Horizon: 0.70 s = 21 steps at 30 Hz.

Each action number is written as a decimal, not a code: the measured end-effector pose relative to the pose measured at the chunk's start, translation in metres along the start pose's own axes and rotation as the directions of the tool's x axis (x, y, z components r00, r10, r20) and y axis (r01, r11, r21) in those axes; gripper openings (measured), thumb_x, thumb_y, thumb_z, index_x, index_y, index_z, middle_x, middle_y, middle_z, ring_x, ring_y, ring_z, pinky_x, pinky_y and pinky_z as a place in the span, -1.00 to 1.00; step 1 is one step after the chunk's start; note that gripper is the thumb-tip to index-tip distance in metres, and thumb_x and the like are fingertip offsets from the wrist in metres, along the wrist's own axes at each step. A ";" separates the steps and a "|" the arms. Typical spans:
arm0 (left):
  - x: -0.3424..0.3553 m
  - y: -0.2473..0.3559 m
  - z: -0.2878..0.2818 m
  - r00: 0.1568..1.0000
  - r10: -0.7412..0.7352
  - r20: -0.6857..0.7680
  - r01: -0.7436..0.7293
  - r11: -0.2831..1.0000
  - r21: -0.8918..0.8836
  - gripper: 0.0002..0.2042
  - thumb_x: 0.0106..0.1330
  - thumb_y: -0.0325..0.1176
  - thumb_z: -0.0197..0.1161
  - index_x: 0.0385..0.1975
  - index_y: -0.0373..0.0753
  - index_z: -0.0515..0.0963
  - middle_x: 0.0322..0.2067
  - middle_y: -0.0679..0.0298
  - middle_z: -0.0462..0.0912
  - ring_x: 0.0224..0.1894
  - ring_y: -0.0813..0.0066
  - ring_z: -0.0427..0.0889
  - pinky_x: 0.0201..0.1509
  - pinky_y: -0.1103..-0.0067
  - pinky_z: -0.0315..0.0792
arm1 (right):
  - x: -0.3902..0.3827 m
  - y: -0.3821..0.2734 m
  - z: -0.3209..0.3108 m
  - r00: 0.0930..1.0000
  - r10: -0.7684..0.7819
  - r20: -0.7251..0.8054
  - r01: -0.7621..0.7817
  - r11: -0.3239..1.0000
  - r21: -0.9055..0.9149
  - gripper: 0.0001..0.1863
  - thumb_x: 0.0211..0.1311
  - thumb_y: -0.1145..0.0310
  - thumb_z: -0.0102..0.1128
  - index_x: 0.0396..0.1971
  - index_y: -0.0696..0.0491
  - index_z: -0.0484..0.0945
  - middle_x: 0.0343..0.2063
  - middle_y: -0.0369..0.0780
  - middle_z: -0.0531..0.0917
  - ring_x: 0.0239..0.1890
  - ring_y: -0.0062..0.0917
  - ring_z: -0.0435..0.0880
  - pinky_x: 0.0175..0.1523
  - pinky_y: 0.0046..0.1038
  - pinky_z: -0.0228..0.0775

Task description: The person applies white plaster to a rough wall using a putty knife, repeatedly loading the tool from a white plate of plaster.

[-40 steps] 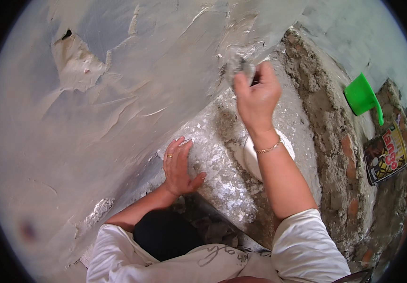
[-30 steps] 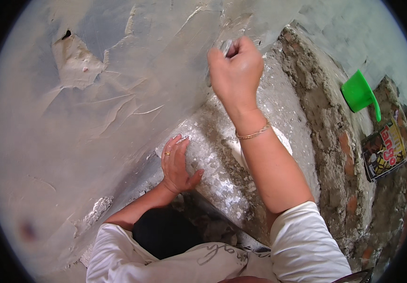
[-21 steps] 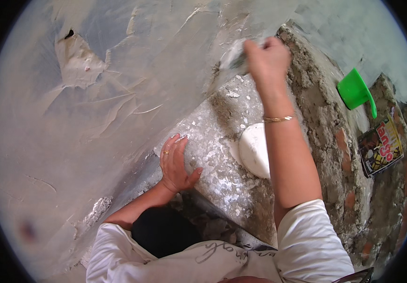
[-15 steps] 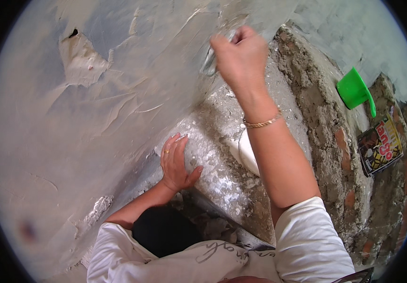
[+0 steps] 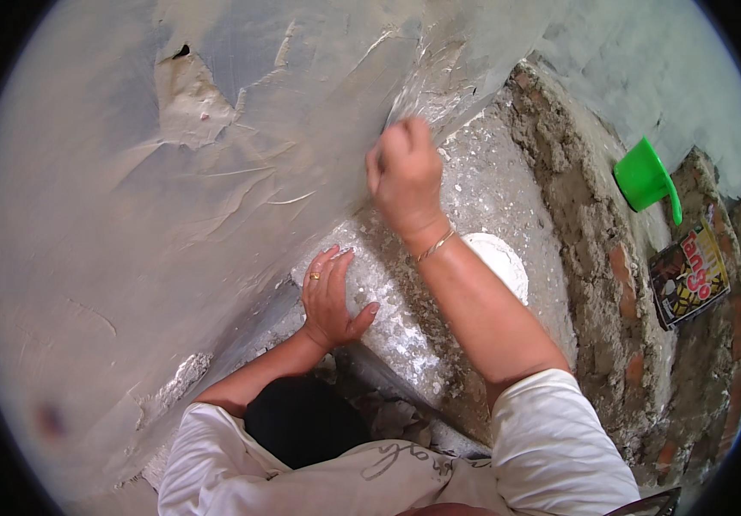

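My left hand [image 5: 329,305] rests open, fingers spread, on the pale, flaky concrete step [image 5: 401,344], beside the foot of the plastered wall [image 5: 95,241]. My right hand [image 5: 405,176] is closed on a small grey tool, mostly hidden behind the fingers and blurred, against the wall just above the step. Behind my right forearm is a round white object [image 5: 499,262], partly covered by it.
Rough brick-and-mortar steps [image 5: 620,344] descend along the right, with a green plastic dipper [image 5: 641,176] and a printed dark packet [image 5: 688,275] on them. A pale wall [image 5: 654,69] rises at upper right. A dark rounded shape [image 5: 302,421] lies below my left arm.
My right hand has swept back and forth along the wall's base and is now lower and further left than half a second ago. My left hand stays planted. The view has shifted slightly.
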<state>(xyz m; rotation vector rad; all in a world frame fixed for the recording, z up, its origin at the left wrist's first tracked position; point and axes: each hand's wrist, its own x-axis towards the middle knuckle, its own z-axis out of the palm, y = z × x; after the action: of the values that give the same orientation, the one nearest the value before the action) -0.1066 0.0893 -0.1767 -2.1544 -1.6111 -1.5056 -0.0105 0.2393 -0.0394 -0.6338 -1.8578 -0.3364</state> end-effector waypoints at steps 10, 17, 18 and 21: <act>-0.004 0.000 -0.004 1.000 -0.017 0.003 0.017 1.000 0.008 -0.29 0.13 0.05 0.19 0.11 -0.47 0.34 0.00 -0.13 0.47 0.17 -0.15 0.36 0.29 0.10 0.14 | -0.009 0.013 -0.060 0.987 0.159 -0.012 -0.158 0.986 0.049 -0.81 -0.13 0.63 0.20 -0.48 0.13 0.40 -0.45 -0.10 0.44 -0.41 -0.20 0.46 -0.33 -0.23 0.35; 0.000 0.001 0.003 1.000 0.016 -0.011 -0.016 1.000 0.014 -0.29 0.11 0.02 0.21 0.11 -0.46 0.33 -0.01 -0.12 0.48 0.16 -0.15 0.38 0.29 0.11 0.15 | 0.038 0.005 -0.030 0.979 0.073 -0.189 -0.054 0.993 0.101 -0.86 -0.05 0.63 0.21 -0.49 0.16 0.43 -0.42 -0.11 0.55 -0.38 -0.33 0.59 -0.27 -0.45 0.43; 0.000 0.001 0.002 1.000 0.013 -0.012 -0.012 1.000 0.017 -0.29 0.11 0.02 0.21 0.11 -0.46 0.33 -0.01 -0.12 0.48 0.16 -0.15 0.38 0.29 0.11 0.15 | 0.028 -0.001 -0.025 0.980 0.072 -0.188 -0.053 0.993 0.105 -0.86 -0.05 0.63 0.21 -0.49 0.16 0.43 -0.42 -0.11 0.55 -0.38 -0.33 0.59 -0.27 -0.45 0.43; 0.000 0.000 -0.001 1.000 0.009 -0.004 -0.009 1.000 0.017 -0.30 0.11 0.01 0.21 0.11 -0.46 0.33 -0.01 -0.12 0.48 0.15 -0.15 0.39 0.29 0.12 0.16 | -0.005 -0.018 -0.032 0.989 0.112 -0.097 -0.087 0.968 0.234 -0.83 -0.12 0.67 0.20 -0.50 0.16 0.43 -0.40 -0.09 0.53 -0.39 -0.21 0.54 -0.29 -0.36 0.42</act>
<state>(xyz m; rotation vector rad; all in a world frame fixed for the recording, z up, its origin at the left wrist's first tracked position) -0.1076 0.0887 -0.1759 -2.1459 -1.6047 -1.4870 0.0059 0.2070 -0.0312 -0.5363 -1.7219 -0.0859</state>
